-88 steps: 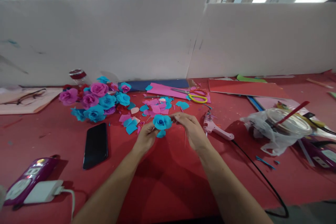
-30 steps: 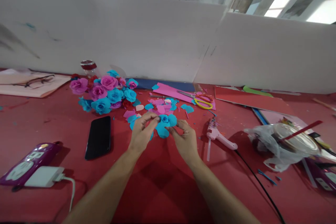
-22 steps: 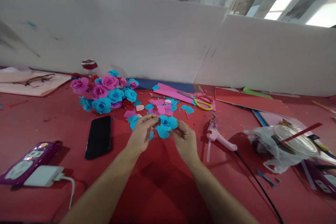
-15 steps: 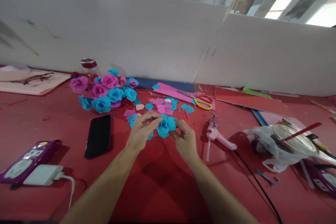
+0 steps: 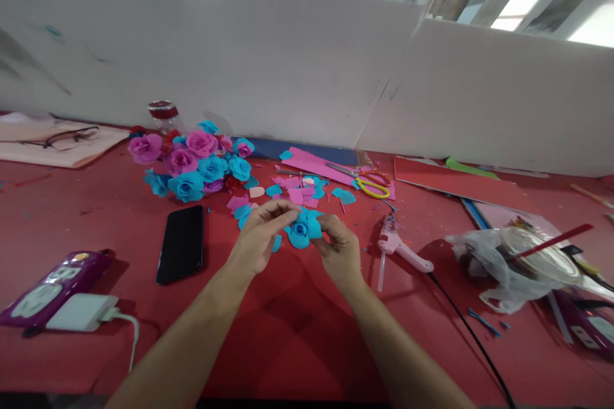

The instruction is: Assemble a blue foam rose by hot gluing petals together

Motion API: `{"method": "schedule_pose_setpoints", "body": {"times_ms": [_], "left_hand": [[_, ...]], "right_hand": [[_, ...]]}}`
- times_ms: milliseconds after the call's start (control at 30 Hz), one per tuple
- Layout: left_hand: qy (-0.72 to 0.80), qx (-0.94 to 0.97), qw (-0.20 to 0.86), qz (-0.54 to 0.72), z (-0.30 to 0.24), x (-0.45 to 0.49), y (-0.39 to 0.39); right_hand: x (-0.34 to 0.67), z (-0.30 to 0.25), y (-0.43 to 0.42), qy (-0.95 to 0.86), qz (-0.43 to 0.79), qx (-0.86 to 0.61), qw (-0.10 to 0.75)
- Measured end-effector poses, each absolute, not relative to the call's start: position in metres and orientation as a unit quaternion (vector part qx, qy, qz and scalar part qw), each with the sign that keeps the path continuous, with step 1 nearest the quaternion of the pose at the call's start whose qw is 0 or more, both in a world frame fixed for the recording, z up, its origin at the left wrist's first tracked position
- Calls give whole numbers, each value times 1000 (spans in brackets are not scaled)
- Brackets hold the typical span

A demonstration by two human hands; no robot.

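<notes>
A blue paper rose [image 5: 301, 231] is held just above the red table [image 5: 288, 332] between both hands. My left hand [image 5: 256, 239] pinches its left petals with thumb and fingers. My right hand [image 5: 339, 248] is curled round its right side and underside. Behind the rose lie loose blue and pink paper petals [image 5: 297, 193]. A bunch of finished pink and blue paper roses [image 5: 192, 163] sits at the back left.
A black phone [image 5: 181, 243] lies left of my hands, a purple power strip [image 5: 45, 287] with a white charger [image 5: 81, 312] further left. A pink glue gun [image 5: 400, 249] with a black cord, yellow-handled scissors [image 5: 369, 184], and a plastic bag with a clear cup [image 5: 518, 259] are to the right.
The rose's outer petals were spread out a second ago; both hands have since closed in on it, pressing the petals together. The view has drifted slightly.
</notes>
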State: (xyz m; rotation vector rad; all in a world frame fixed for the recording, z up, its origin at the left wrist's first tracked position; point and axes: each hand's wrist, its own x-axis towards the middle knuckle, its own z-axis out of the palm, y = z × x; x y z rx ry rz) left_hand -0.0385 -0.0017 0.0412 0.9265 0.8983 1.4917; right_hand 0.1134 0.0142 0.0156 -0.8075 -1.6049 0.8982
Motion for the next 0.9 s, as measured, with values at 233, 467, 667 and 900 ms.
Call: {"method": "schedule_pose_setpoints", "body": {"times_ms": [233, 467, 667, 900], "left_hand": [[397, 436, 518, 620, 42, -38, -3], [379, 402, 549, 627, 46, -40, -3], [409, 416, 574, 574, 44, -42, -7], [398, 377, 617, 565, 44, -32, -9]], "right_hand": [[114, 9, 17, -643, 406, -367, 535], [113, 10, 16, -606, 454, -371, 538], [112, 8, 17, -578, 442, -389, 566], [112, 11, 17, -559, 451, -380, 582]]}}
